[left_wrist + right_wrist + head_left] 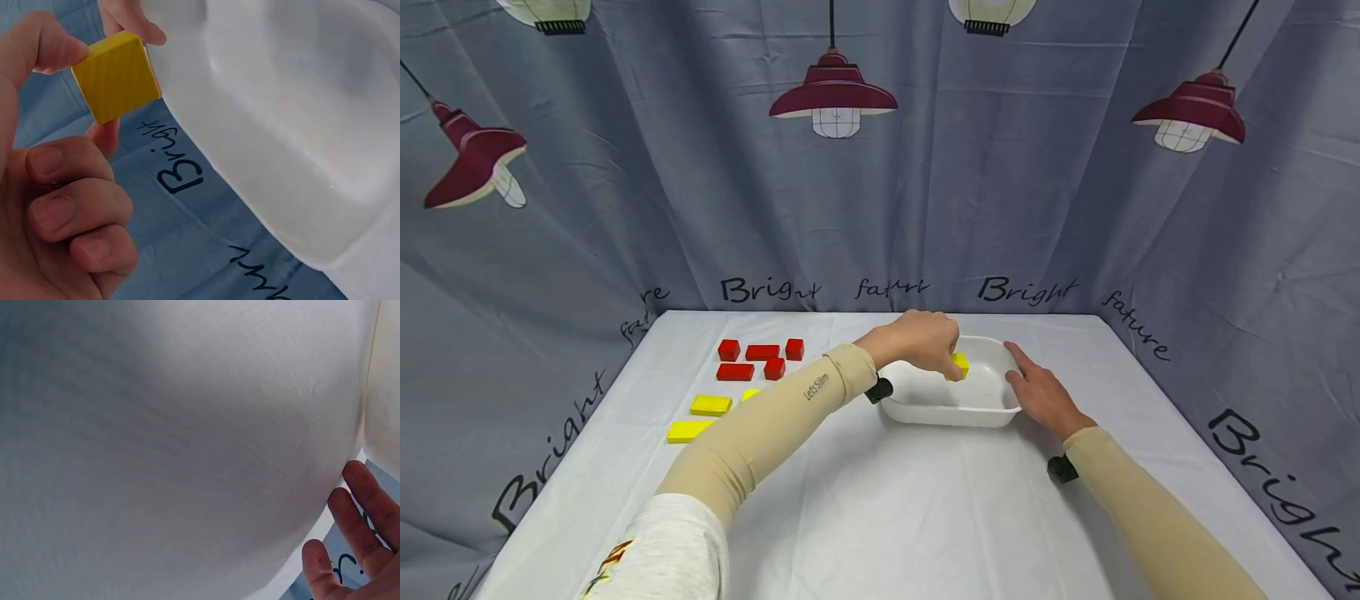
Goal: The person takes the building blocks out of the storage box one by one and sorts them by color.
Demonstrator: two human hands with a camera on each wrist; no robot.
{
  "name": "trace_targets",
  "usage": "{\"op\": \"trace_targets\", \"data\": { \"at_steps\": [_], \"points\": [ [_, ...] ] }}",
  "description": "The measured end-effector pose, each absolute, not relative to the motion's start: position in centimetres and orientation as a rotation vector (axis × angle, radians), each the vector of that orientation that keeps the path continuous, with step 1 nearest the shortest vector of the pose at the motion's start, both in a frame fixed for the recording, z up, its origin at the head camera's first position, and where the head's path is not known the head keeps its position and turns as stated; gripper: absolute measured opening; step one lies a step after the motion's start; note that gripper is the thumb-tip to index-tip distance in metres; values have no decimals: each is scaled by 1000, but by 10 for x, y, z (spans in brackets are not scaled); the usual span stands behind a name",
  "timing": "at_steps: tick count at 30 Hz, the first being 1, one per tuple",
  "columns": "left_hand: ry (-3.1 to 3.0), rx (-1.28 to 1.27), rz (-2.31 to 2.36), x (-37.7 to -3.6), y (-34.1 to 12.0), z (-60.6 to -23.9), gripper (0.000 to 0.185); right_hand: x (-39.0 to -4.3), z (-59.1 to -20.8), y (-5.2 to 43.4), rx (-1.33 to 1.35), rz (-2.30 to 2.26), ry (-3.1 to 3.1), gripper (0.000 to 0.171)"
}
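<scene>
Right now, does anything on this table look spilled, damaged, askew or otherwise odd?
Nothing stands out. The left hand pinches a small yellow cube over the white plastic tub, which sits upright with the right hand resting against its side. The red blocks and flat yellow blocks lie in loose groups on the white tablecloth.

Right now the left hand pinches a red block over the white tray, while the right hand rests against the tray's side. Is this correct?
Not quite: the block is yellow, as the left wrist view shows. The left hand does pinch it over the white tray, and the right hand rests against the tray's side.
</scene>
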State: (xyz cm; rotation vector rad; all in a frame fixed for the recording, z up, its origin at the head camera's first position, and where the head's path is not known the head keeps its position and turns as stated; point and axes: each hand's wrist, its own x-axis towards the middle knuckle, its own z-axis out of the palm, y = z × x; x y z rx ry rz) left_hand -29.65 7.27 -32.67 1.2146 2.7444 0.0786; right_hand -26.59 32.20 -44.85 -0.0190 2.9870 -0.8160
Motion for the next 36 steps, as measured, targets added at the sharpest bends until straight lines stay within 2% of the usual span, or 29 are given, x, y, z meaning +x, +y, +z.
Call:
{"op": "trace_targets", "data": {
  "at_steps": [15, 25, 36],
  "points": [
    [2750, 1234, 119, -280, 31, -322, 40, -265, -452, 324, -50, -819, 3013, 61],
    [2753, 1177, 130, -271, -3, -320, 22, -266, -450, 325, -61, -825, 3008, 61],
    [2763, 1054, 212, -262, -49, -325, 22, -266, -450, 324, -48, -840, 2990, 61]
  ]
}}
